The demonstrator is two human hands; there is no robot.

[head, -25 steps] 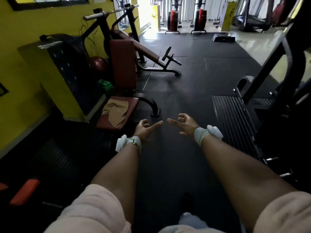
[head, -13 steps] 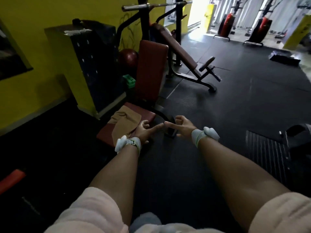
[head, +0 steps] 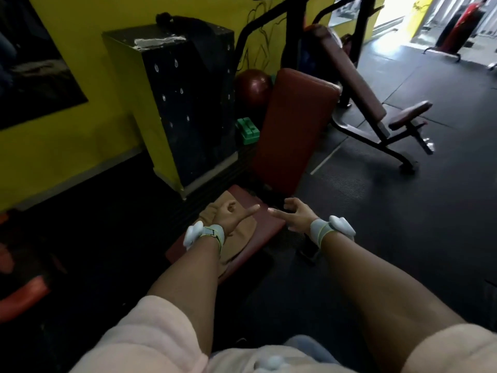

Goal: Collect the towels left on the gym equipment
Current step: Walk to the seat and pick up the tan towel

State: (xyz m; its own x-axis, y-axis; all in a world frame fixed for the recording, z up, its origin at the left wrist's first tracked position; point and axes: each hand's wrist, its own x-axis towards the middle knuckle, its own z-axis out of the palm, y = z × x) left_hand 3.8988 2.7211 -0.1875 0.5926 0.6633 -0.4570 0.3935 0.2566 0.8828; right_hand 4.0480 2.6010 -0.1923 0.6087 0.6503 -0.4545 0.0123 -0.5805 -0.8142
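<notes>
Two empty hands, left hand (head: 228, 216) and right hand (head: 294, 218), hover loosely open, forefingers extended, above a tan towel (head: 242, 232) on the red bench seat (head: 258, 238); black rubber floor (head: 403, 211), yellow wall (head: 88, 49) far left.

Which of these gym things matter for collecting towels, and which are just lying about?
Part of the job:
- crumpled tan cloth towel
- dark red padded bench seat it lies on
- left hand, above the towel, holding nothing
- right hand, empty, fingers spread

Just lying about:
- dark red exercise ball
- green plastic block
- black and yellow box
- inclined red padded bench
</notes>
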